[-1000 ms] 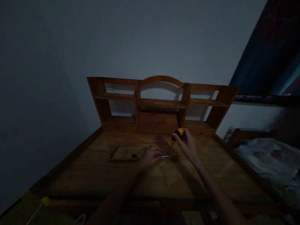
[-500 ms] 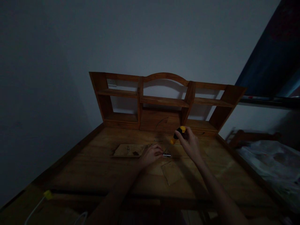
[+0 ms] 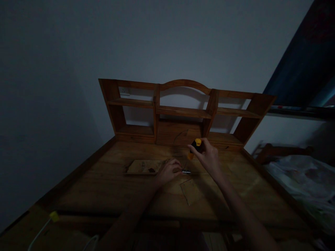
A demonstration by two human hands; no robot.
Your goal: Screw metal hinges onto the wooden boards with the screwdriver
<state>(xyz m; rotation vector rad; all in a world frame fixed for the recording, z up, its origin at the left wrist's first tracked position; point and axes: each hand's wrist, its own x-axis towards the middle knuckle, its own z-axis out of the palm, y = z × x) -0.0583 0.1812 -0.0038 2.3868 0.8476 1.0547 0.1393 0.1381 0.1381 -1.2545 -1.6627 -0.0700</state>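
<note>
The room is dim. My right hand [image 3: 208, 158] grips the yellow and black handle of a screwdriver [image 3: 194, 146], its shaft slanting down to the left toward a small shiny metal piece [image 3: 186, 171] on the wooden desk [image 3: 110, 181]. My left hand [image 3: 169, 172] rests on the desk with its fingers curled, pinching that metal piece at its left end. A flat wooden board [image 3: 142, 166] lies just left of my left hand.
A wooden hutch with shelves [image 3: 183, 113] stands along the desk's back edge against the wall. A thin square sheet [image 3: 191, 192] lies on the desk between my forearms. A bed with pale bedding [image 3: 300, 181] is at the right. A white cable with a yellow tag [image 3: 53, 217] sits bottom left.
My right hand with the screwdriver has shifted slightly left and up, tilting the handle more upright over the metal piece. My left hand stays put. The view has tipped a little.
</note>
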